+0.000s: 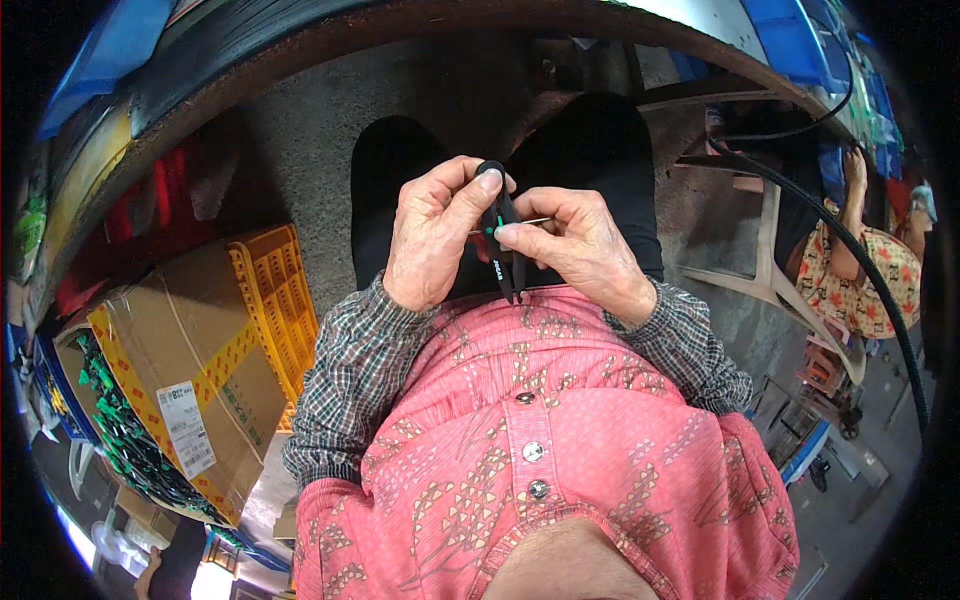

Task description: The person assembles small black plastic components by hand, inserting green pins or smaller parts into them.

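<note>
Presently holding a slim black two-legged piece (519, 272) with both bare hands, just in front of the waist and above the lap; gripping with the left hand (432, 230) at the rounded upper end, thumb and bent fingers (460, 172) closed on it; pinching with the right hand (580, 238) near the green part (498, 220) at mid-length, thumb and index closed there, beside a thin rod (541, 220) lying crosswise — can't tell whether running through the piece or only behind it (too small and partly covered by the thumb); pointing both narrow tips of the piece down toward a pink patterned shirt (600, 420); wearing also checked sleeves (365, 350) on both forearms and black trousers (590, 140), with knees spread below the hands.

Around the hands, arching across the top of the view along the curved edge of a worktop (300, 45); at the left, near the knee, an orange crate (280, 290) on its side, just beside a cardboard box (150, 325) full of green and black pieces (120, 430); at upper left, a blue tray (110, 65); at upper right, a blue bin (790, 40); down the right side, a thick black cable (868, 245); behind it, near a pale chair frame (765, 230) — a co-worker in a leaf-patterned garment (880, 285), with one forearm raised toward the worktop.
</note>
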`<control>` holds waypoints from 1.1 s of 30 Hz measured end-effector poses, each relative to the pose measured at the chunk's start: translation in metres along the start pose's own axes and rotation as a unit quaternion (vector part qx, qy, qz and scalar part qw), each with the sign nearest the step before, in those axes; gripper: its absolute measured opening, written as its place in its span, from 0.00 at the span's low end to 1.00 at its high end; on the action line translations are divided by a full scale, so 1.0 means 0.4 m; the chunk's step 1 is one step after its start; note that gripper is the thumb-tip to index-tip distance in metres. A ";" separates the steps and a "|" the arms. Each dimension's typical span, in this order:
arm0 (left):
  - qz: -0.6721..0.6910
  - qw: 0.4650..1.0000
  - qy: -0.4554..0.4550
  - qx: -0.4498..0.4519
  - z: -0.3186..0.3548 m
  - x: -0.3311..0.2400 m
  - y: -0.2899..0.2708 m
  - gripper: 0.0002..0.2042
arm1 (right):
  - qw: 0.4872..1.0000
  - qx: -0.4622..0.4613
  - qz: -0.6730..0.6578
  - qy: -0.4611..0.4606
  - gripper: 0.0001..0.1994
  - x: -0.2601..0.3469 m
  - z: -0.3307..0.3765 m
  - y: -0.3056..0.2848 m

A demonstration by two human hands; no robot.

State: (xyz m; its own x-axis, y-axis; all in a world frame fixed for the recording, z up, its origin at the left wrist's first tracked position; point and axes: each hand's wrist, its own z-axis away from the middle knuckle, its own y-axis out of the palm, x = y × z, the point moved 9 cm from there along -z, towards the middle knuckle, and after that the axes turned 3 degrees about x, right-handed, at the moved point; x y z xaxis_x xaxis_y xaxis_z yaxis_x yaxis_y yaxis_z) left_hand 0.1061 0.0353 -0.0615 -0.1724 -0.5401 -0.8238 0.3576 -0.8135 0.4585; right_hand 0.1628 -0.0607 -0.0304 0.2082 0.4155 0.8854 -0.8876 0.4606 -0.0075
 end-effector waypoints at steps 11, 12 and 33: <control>0.000 1.000 0.003 -0.009 0.002 0.003 -0.010 0.09 | 0.998 0.006 -0.029 0.055 0.12 -0.031 0.013 0.000; 0.004 1.000 0.001 -0.012 0.003 0.004 -0.012 0.09 | 0.997 0.008 -0.043 0.061 0.11 -0.034 0.015 0.001; 0.044 0.999 -0.020 -0.006 0.039 0.045 -0.031 0.15 | 0.993 -0.008 -0.115 0.029 0.09 -0.052 0.006 -0.003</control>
State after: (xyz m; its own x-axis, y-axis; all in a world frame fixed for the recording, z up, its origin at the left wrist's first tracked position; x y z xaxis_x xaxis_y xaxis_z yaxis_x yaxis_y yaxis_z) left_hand 0.0844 0.0326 -0.0768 -0.1758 -0.6181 -0.7662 0.3843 -0.7596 0.5246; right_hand 0.1585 -0.0717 -0.0476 0.4276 0.3418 0.8369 -0.8077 0.5601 0.1840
